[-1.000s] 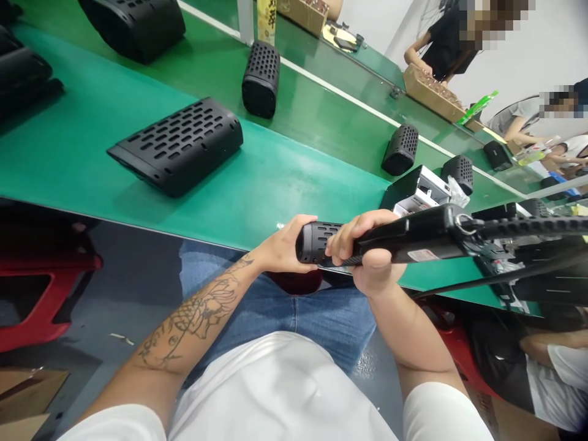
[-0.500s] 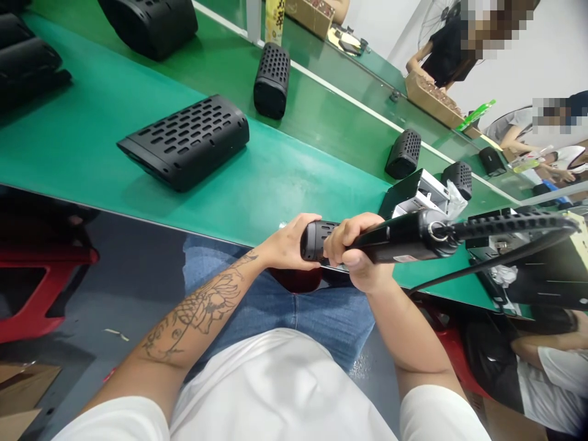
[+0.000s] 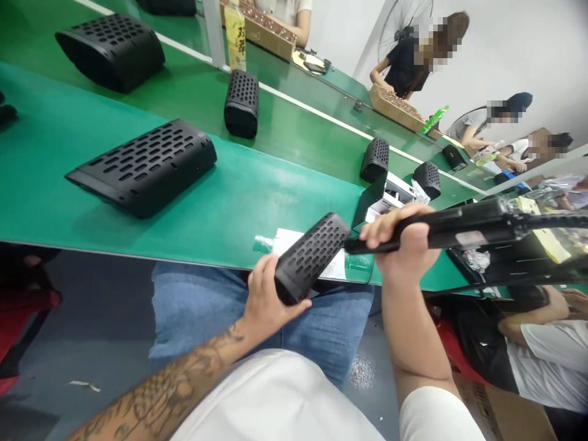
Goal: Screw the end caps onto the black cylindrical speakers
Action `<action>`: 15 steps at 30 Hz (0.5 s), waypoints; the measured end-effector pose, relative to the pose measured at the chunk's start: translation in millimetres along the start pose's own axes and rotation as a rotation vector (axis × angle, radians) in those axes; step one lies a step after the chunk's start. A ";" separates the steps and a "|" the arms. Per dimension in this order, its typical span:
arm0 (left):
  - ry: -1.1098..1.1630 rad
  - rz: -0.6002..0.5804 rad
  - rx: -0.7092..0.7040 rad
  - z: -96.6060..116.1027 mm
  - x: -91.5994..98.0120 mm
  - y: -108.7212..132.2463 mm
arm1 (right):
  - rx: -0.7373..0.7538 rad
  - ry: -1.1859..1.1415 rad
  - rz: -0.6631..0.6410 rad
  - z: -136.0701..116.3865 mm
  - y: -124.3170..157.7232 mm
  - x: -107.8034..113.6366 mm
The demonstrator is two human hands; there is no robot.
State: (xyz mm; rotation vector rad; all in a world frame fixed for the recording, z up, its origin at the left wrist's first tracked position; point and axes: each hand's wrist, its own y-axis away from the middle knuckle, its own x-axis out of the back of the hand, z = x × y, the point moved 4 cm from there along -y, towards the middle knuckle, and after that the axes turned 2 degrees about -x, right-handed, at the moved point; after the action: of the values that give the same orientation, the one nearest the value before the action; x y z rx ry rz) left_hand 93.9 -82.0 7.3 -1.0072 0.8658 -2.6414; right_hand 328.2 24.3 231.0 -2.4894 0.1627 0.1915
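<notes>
A large black perforated shell (image 3: 142, 166), flat-backed with rounded edges and rows of oblong slots, is laid on the near green worktop (image 3: 239, 202) at the left. A second large shell (image 3: 110, 52) of the same make is seen farther off on the conveyor belt (image 3: 294, 131), and small perforated housings (image 3: 241, 103) are spaced along that belt toward the right.

At the centre, a small black perforated housing (image 3: 311, 257), matte plastic with slotted holes and rounded corners, is held at its near end by the left hand (image 3: 266, 300), whose fingers are wrapped around it; it is raised just above the near edge of the worktop and tilted up to the right. A white sheet (image 3: 294, 245) is lying on the worktop beneath it.

To the right, a long black electric screwdriver (image 3: 454, 225) is gripped in the closed right hand (image 3: 407, 242), its tip set beside the far end of the small housing. An open black box (image 3: 383, 199) with white contents is standing just behind. At the far side, open cardboard trays (image 3: 395, 107), filled with small parts too small to be identified, are being tended by other people.
</notes>
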 end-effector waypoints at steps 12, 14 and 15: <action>-0.010 -0.273 -0.864 68.5 -4.5 -37.7 | 0.084 0.474 0.400 77.1 -73.6 162.9; -0.099 -0.564 -0.819 71.2 -6.7 -89.7 | 0.065 0.462 0.352 80.0 -70.4 162.6; -0.159 -0.675 -0.754 71.3 -8.3 -113.0 | 0.061 0.455 0.337 79.4 -69.0 161.4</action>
State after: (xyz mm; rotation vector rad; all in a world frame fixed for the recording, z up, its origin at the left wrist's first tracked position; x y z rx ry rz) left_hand 150.7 -19.7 111.2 -1.9411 1.8143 -2.6681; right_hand 490.1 115.6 180.1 -2.3919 0.7658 -0.2428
